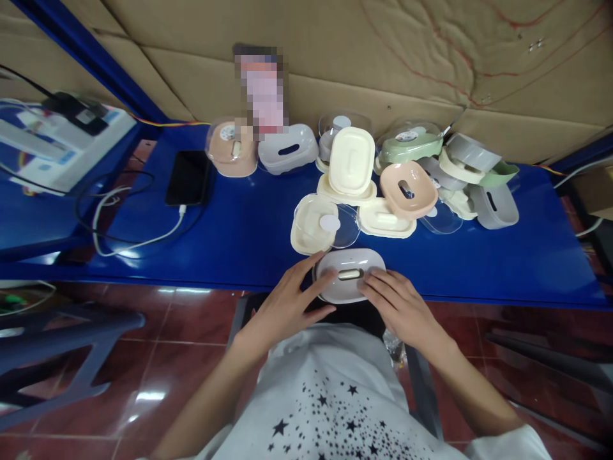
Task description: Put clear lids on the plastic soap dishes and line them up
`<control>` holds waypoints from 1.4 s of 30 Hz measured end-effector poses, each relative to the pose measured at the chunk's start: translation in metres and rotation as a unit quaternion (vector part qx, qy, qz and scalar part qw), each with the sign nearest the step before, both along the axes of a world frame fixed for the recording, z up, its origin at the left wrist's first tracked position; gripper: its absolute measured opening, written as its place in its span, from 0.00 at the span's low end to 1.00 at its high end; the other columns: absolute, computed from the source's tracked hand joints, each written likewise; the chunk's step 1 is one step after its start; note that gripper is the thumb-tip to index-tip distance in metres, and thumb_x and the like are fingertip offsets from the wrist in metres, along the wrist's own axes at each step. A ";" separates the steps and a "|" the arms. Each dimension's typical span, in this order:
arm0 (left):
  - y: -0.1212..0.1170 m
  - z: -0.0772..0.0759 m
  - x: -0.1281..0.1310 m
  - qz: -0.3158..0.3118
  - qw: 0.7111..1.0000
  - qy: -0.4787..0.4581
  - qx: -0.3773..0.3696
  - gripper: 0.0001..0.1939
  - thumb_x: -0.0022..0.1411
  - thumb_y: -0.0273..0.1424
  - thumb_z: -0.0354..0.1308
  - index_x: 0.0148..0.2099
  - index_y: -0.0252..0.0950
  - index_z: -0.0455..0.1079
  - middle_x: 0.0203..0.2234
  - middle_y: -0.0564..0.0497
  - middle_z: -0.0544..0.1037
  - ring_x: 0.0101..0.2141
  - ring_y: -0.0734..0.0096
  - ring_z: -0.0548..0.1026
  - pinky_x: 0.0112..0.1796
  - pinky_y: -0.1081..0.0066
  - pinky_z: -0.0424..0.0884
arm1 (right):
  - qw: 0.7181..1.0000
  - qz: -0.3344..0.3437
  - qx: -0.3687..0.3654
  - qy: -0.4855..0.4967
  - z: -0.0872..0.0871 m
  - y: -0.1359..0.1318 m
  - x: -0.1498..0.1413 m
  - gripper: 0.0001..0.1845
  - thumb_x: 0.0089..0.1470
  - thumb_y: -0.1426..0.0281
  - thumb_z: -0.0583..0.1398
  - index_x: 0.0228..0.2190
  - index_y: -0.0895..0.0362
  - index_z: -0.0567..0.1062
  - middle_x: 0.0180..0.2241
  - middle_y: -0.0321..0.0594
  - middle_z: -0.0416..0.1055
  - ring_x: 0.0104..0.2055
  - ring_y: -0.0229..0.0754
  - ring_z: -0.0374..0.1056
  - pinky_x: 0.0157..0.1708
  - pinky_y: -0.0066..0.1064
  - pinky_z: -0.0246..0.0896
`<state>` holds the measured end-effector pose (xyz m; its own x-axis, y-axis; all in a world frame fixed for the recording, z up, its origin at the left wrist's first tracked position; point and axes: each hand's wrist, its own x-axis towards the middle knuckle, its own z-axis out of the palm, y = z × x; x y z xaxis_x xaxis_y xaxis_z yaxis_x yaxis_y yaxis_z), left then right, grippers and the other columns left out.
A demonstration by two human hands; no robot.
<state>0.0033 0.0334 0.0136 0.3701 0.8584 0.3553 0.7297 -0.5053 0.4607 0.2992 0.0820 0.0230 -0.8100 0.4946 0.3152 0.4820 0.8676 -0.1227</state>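
Observation:
A pale grey oval soap-dish tray with a slot in its middle sits at the near edge of the blue table. My left hand grips its left end, fingers curled over the rim. My right hand lies on its right end with fingers pressed on top. Just behind it stands a cream soap box with a clear lid.
Behind lie several more soap-box parts: cream trays, a pink tray, green pieces, grey shells, a pink box. A black phone with a white cable lies at left. Cardboard lines the back wall.

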 end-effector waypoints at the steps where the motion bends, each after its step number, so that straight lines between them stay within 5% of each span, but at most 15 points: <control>1: -0.001 0.000 -0.001 -0.002 1.000 0.005 0.002 0.34 0.75 0.36 0.64 0.76 0.46 0.57 0.74 0.34 0.61 0.70 0.42 0.68 0.62 0.42 0.78 | 1.000 0.001 0.003 -0.009 0.000 -0.001 0.000 0.24 0.69 0.82 0.55 0.62 0.59 0.75 0.61 0.46 0.78 0.68 0.50 0.68 0.69 0.50 0.63; 9: -0.010 -0.007 -0.011 0.003 0.999 0.039 0.016 0.36 0.76 0.41 0.61 0.78 0.42 0.53 0.72 0.31 0.65 0.69 0.44 0.72 0.60 0.45 0.81 | 0.999 0.026 0.021 0.013 -0.008 0.001 -0.005 0.22 0.72 0.79 0.56 0.63 0.57 0.74 0.59 0.43 0.80 0.66 0.47 0.70 0.72 0.49 0.57; 17: -0.018 -0.014 -0.016 0.021 1.000 -0.002 0.021 0.30 0.76 0.39 0.62 0.75 0.44 0.60 0.72 0.33 0.64 0.69 0.46 0.71 0.61 0.44 0.80 | 0.998 0.043 -0.007 0.050 -0.006 0.010 -0.009 0.23 0.75 0.65 0.58 0.66 0.55 0.71 0.63 0.45 0.77 0.67 0.49 0.69 0.71 0.51 0.61; 22: -0.048 -0.004 -0.045 0.105 0.993 -0.043 -0.039 0.25 0.72 0.38 0.67 0.68 0.47 0.69 0.71 0.40 0.66 0.67 0.44 0.72 0.61 0.43 0.79 | 0.995 -0.029 -0.031 0.088 0.004 0.034 -0.024 0.33 0.74 0.70 0.56 0.75 0.49 0.59 0.73 0.45 0.64 0.75 0.53 0.59 0.71 0.55 0.60; 27: -0.063 0.008 -0.087 0.219 0.975 -0.035 -0.011 0.22 0.69 0.37 0.69 0.62 0.47 0.72 0.66 0.43 0.71 0.62 0.46 0.77 0.60 0.46 0.80 | 0.997 -0.028 -0.013 0.068 0.001 0.056 -0.050 0.28 0.73 0.67 0.60 0.70 0.50 0.67 0.71 0.45 0.68 0.74 0.54 0.62 0.72 0.55 0.57; 34: 0.002 0.002 -0.118 0.432 0.899 0.015 0.064 0.23 0.69 0.44 0.67 0.60 0.39 0.74 0.62 0.34 0.68 0.64 0.39 0.71 0.62 0.42 0.73 | 0.995 -0.027 0.008 0.095 -0.007 0.052 -0.046 0.14 0.71 0.75 0.60 0.55 0.53 0.78 0.51 0.41 0.83 0.59 0.48 0.75 0.67 0.50 0.57; 38: 0.040 0.003 -0.117 0.489 0.871 0.050 -0.008 0.27 0.68 0.47 0.67 0.62 0.37 0.74 0.59 0.30 0.69 0.59 0.30 0.73 0.55 0.35 0.73 | 0.995 -0.028 0.001 0.095 -0.006 0.046 -0.045 0.14 0.72 0.76 0.59 0.54 0.53 0.78 0.49 0.41 0.82 0.57 0.48 0.75 0.67 0.50 0.57; 42: 0.048 0.012 -0.102 0.501 0.860 0.090 0.000 0.29 0.70 0.52 0.63 0.64 0.40 0.73 0.63 0.29 0.69 0.59 0.23 0.72 0.53 0.29 0.68 | 0.993 -0.040 -0.040 0.100 -0.006 0.042 -0.040 0.14 0.72 0.76 0.58 0.52 0.51 0.78 0.46 0.41 0.81 0.56 0.47 0.75 0.67 0.52 0.58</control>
<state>-0.0986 0.0810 0.0255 -0.5074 0.7783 0.3699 0.8586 0.4202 0.2937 0.2595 0.1236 0.0166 -0.6921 0.5847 0.4232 0.5073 0.8111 -0.2910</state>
